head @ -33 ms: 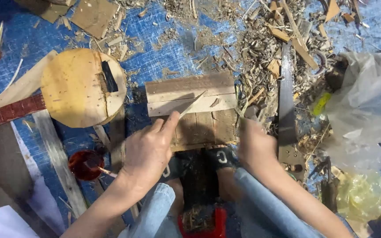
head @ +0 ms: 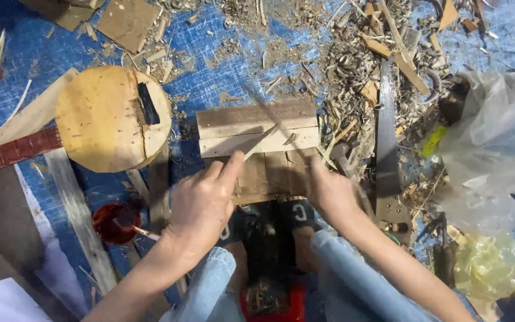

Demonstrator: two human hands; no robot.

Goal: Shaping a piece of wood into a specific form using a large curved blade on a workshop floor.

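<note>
My left hand (head: 202, 206) pinches a thin wooden sliver (head: 261, 142) that slants up and to the right across a stack of pale wooden boards (head: 257, 122). My right hand (head: 329, 192) is curled against the right edge of the lower boards (head: 266, 176). A grey handle-like piece (head: 338, 154) sticks out just above that hand, and the fingers hide what it grips. Both forearms reach in from the bottom over my knees in blue jeans (head: 353, 274).
A round wooden disc (head: 105, 119) with a dark slot and a reddish neck lies left. A small red bowl (head: 113, 222) sits below it. A long dark metal blade (head: 386, 131) lies right, beside a clear plastic bag (head: 496, 149). Shavings (head: 353, 53) litter the blue tarp (head: 210, 65).
</note>
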